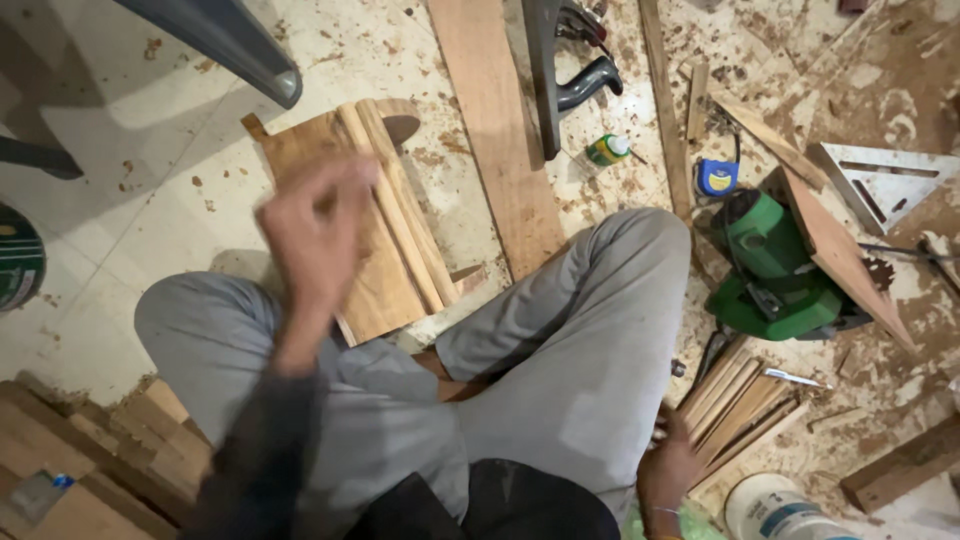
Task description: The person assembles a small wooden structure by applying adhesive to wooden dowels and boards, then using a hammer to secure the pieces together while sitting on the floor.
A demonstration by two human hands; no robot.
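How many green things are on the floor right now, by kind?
Green power tool: 1
Green-and-yellow bottle: 1
Dark green can at the left edge: 1
Total: 3

A long plank [497,130] lies on the dusty floor [150,130] running away from the grey-trousered knees [560,330]. Just right of it sits a small green glue bottle [607,150], then a blue tape measure [717,177]. A green power saw [775,265] rests beneath a tilted board [845,255], near a metal set square [885,180]. A white bucket [780,508] stands at the bottom edge
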